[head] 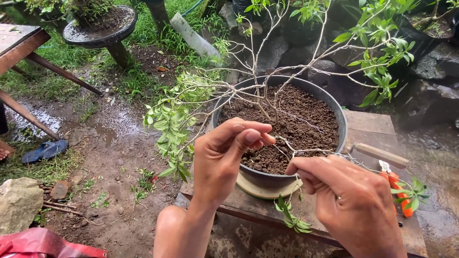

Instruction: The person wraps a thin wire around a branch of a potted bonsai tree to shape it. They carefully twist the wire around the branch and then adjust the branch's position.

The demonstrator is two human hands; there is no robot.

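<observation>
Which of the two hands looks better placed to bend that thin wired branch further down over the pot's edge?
Probably the right hand. It pinches the thin branch out past the pot rim, nearer the free tip. The left hand grips closer to the trunk, above the soil, suiting bracing.

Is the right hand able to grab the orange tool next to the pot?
Probably yes. The right hand pinches a thin branch, and the orange tool lies on the wooden bench just beside it with nothing between, though the hand would have to let go first.

Thin, pale, apparently wire-wrapped branch, low across the dark soil-filled pot, pinched at 2 spots.
</observation>
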